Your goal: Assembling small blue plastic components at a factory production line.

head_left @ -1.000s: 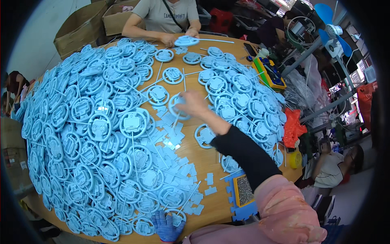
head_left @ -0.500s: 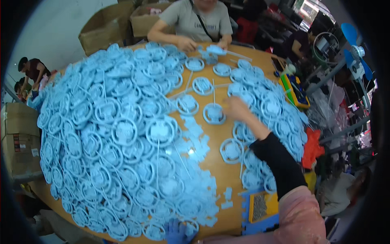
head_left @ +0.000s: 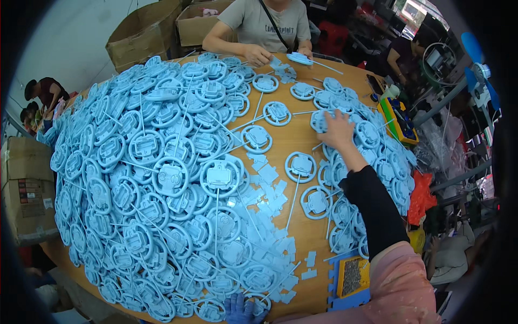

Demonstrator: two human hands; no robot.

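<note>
At the left, a huge heap of blue plastic wheel-shaped mouldings (head_left: 162, 178) — each with a thin sprue stem attached — covers most of the round wooden table (head_left: 294, 141), so by the look of it the bulk of the work is left to do. Near the middle lies a scatter of small flat blue pieces (head_left: 270, 205), seemingly what has been snapped off so far. At the bottom edge the left hand (head_left: 243, 310), in a blue glove, rests by the heap; whether it grips anything I cannot tell. Further right, the right hand (head_left: 337, 129) is stretched out, fingers spread flat on a moulding in the smaller pile (head_left: 372, 162) — touching, not clamped. Across the table another person (head_left: 267, 27) handles similar parts.
</note>
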